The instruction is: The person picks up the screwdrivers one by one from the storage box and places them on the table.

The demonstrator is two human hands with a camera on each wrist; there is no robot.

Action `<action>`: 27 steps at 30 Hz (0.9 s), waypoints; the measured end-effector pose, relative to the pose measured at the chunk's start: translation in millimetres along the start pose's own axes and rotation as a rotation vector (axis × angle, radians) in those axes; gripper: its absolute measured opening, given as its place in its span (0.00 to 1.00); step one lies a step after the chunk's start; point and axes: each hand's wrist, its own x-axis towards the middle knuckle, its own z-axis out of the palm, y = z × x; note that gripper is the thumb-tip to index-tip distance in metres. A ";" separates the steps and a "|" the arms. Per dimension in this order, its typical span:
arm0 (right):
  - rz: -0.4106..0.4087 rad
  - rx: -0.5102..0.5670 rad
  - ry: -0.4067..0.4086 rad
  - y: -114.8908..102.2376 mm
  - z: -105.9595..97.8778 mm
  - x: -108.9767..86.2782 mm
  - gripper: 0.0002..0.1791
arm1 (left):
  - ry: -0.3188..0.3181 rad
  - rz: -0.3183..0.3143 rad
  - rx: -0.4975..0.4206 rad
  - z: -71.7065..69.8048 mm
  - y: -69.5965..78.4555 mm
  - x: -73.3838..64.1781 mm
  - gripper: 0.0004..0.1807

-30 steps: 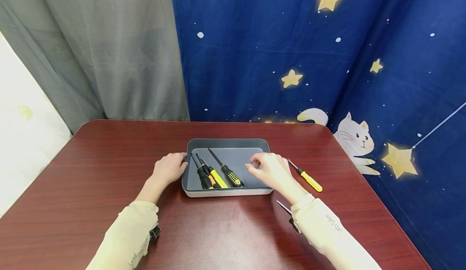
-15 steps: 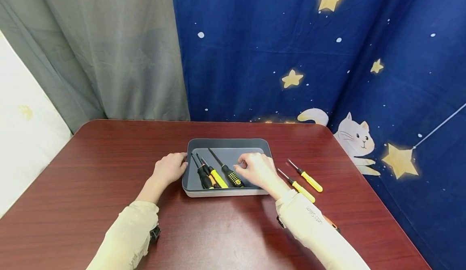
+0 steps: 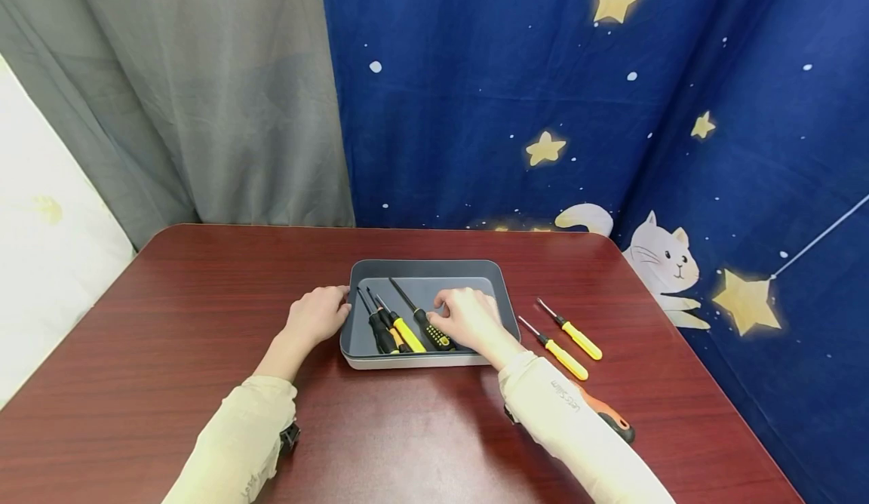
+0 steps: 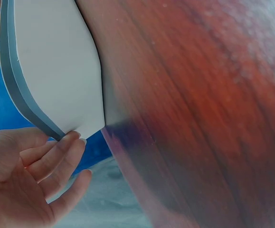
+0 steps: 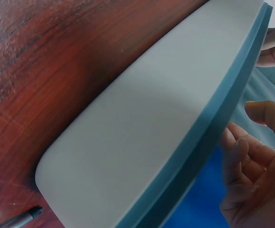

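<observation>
My left hand pinches the left rim of a grey rectangular tin in the head view. In the left wrist view its fingers lie against the pale outer wall near a corner. Over the tin's right half hovers my right hand, fingers loosely bent and thumb apart, holding nothing. Closest to it is a black screwdriver with yellow dots, partly covered by the hand. Further left in the tin lie a yellow-handled screwdriver, a black-handled screwdriver and an orange-and-black handle between them.
Right of the tin, two yellow-handled screwdrivers lie side by side on the reddish-brown table. An orange-and-black screwdriver handle shows past the right sleeve, which hides its remainder. Curtains hang behind the table.
My right hand has moved left over the tin toward the dotted screwdriver. Its sleeve has uncovered a second yellow screwdriver and the orange handle. The left hand stays at the rim.
</observation>
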 end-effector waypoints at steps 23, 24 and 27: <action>0.051 -0.016 -0.093 -2.6 21.7 5.2 0.11 | -0.004 0.000 0.005 1.8 -1.0 1.1 0.19; 0.055 -0.020 -0.092 -3.2 22.3 5.2 0.11 | -0.005 -0.002 0.005 1.8 -1.0 1.2 0.19; 0.063 -0.031 -0.091 -5.3 23.3 5.6 0.10 | -0.004 -0.004 0.007 1.4 -0.9 1.3 0.19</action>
